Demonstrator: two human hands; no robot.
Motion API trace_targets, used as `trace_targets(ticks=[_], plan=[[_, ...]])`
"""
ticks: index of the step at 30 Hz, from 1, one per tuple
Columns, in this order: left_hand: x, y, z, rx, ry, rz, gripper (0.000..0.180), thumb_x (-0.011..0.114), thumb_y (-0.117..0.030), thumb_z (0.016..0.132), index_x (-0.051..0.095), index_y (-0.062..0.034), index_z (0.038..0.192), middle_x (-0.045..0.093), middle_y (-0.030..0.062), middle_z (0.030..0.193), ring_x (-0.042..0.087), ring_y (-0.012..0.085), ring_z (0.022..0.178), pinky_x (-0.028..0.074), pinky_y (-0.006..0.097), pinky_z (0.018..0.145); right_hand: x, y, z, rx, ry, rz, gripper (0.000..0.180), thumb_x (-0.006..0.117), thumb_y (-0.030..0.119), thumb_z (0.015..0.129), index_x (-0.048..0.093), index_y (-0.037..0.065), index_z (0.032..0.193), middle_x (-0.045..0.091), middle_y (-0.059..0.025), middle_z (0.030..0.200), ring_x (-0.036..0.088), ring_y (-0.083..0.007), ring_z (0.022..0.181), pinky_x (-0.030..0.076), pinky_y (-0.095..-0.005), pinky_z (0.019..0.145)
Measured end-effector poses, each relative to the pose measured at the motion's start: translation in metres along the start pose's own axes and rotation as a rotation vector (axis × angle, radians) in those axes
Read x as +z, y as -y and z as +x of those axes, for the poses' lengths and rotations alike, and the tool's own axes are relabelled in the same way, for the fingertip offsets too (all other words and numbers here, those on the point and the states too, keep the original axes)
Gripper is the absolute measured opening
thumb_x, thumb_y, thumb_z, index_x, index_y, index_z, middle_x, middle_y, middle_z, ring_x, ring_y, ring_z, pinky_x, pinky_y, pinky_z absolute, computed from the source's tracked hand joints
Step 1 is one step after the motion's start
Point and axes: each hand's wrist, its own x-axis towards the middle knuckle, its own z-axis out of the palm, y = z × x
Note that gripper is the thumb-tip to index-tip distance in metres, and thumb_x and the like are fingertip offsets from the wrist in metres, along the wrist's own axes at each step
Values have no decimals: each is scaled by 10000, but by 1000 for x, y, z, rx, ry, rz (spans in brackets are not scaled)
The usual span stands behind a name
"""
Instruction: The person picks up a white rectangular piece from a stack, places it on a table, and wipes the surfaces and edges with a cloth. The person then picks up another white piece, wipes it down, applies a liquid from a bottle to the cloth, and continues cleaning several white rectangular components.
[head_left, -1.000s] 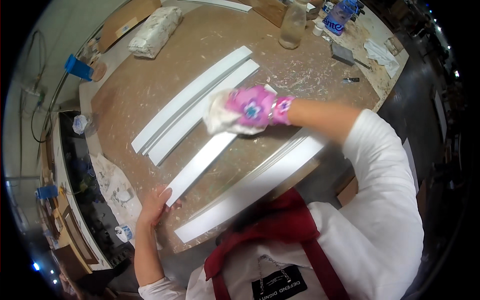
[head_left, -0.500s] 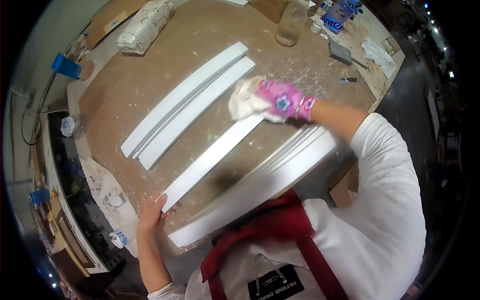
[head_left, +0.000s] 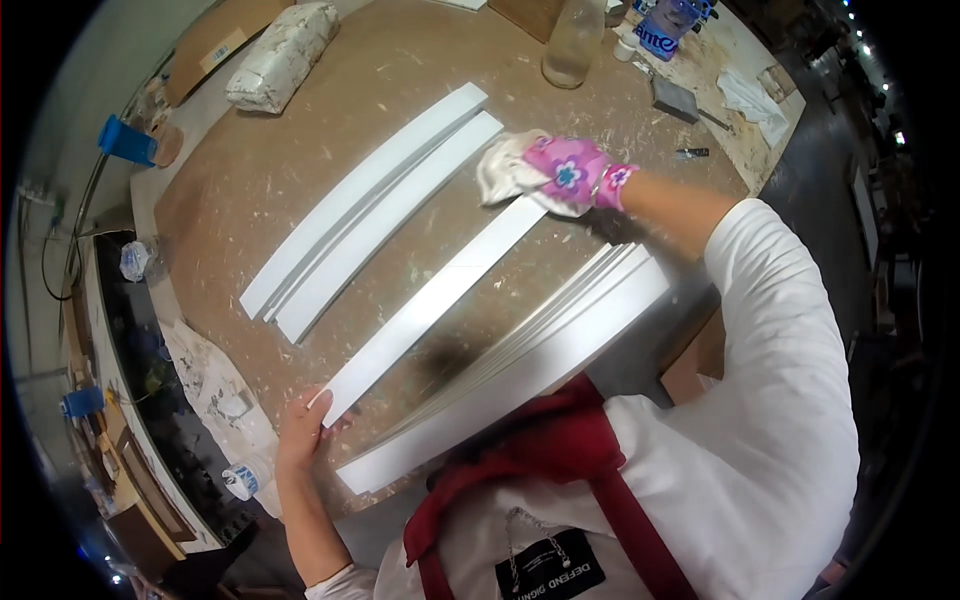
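Observation:
My left hand (head_left: 303, 428) grips the near end of a long white strip (head_left: 435, 305), thumb on top. The strip slants away across the brown table toward my right hand (head_left: 580, 172), which wears a pink flowered glove. That hand is closed on a crumpled white cloth (head_left: 507, 168), pressed over the strip's far end and hiding it. Between the strip and my body lies a pile of similar white strips (head_left: 530, 375). Farther left, more white strips (head_left: 385, 232) lie side by side.
A plastic-wrapped block (head_left: 283, 58) lies at the far left, near a blue cup (head_left: 127, 139). At the far right stand a cloudy bottle (head_left: 573, 45) and a blue-labelled jug (head_left: 668, 25). A grey block (head_left: 675, 100), a small knife (head_left: 691, 153) and a rag (head_left: 752, 108) lie there too.
My right hand and the cloth have shifted slightly away and to the right, uncovering a bit more of the strip. My left hand keeps its grip on the near end.

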Motion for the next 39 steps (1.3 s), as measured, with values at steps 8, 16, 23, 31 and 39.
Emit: trace_targets(ticks=[8,16,23,31,39], plan=[[0,-9,2,-2,0,1,319,531,-255,922,600,19,1071,647,78,707,513,71,537,337,176,458,53,-17,1,358,78,-101,255,532,295,870,596,93,1013,634,-101,927,633,-269,859,512,-365,729],[2,-15,-3,14,-26,42,304,522,-229,927,600,22,1080,647,69,706,496,68,518,340,179,459,-25,3,7,552,6,53,321,577,244,849,551,110,1140,630,-124,972,631,-276,875,516,-364,749],[6,-3,-3,-3,-79,88,302,520,-235,929,603,14,1080,640,64,699,495,75,518,345,190,463,50,15,8,124,23,-242,285,612,248,796,565,125,1048,640,-113,929,633,-267,890,525,-352,769],[15,-13,-1,-11,-91,17,283,520,-212,931,592,-2,1107,647,59,745,553,86,597,370,188,503,18,-68,-28,533,46,-169,326,579,264,832,579,183,1148,637,-97,924,614,-250,843,502,-348,769],[-4,22,12,-15,-34,149,277,551,-246,919,610,-15,1060,644,43,740,547,77,599,384,199,520,-12,-118,-64,535,-554,662,317,545,126,911,532,42,1216,604,-22,1066,575,-103,934,482,-247,780]])
